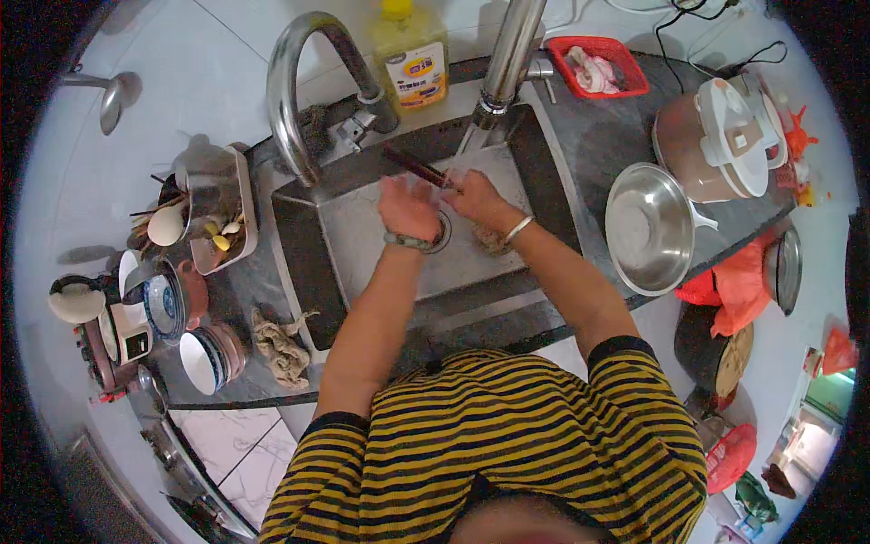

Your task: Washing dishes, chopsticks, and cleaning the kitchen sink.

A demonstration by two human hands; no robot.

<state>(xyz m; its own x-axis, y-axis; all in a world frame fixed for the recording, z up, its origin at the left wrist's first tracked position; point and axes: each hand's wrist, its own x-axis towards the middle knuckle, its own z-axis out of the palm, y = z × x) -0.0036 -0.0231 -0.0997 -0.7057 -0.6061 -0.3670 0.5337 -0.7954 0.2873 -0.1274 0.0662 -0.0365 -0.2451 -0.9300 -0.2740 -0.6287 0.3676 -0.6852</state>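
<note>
Over the sink (435, 272), my right hand (479, 197) grips a bundle of dark, slender sticks, probably chopsticks (414, 165), slanting up to the left. Water runs from the thick metal faucet (503, 75) close behind them. My left hand (410, 211) is just below the sticks, blurred, so whether its fingers touch them is unclear. Between the hands shows part of the round drain (445, 231). Under my right wrist, a brown rough item (491, 238), perhaps a scrubber, is partly hidden by the forearm.
A curved faucet (279, 88) arches over the sink's left side. Yellow detergent (411, 61) stands behind. On the right are a steel bowl (649, 231), a rice cooker (714, 146) and a red basket (632, 85). Stacked bowls (204, 360), a rag (282, 350) and a utensil holder (248, 204) occupy the left.
</note>
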